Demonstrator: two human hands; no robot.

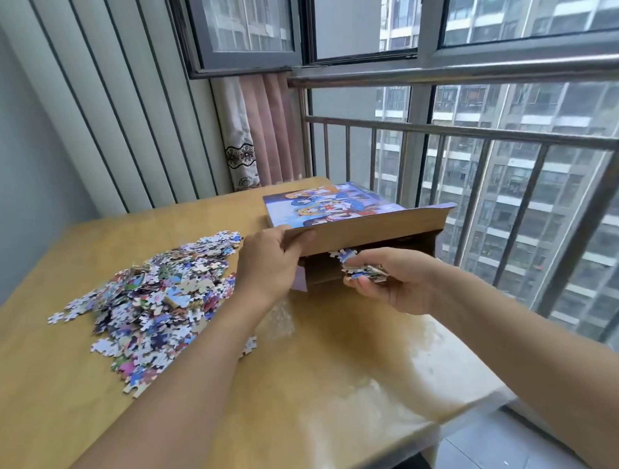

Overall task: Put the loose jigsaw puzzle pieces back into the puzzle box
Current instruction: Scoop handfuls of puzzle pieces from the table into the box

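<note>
Head view: puzzle box lay on wooden table by the railing, left hand gripped its raised flap, right hand cupped a handful of pieces at the opening, loose pile spread left of the box.

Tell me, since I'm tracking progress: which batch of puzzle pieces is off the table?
The small handful in the right hand, at the box opening; the big pile lies on the table.

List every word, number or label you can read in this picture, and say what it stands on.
None can be read.
Puzzle box: cartoon artwork on its top face; any lettering is too blurred to make out.
Loose puzzle pieces: only patches of colour, no legible print.
</note>
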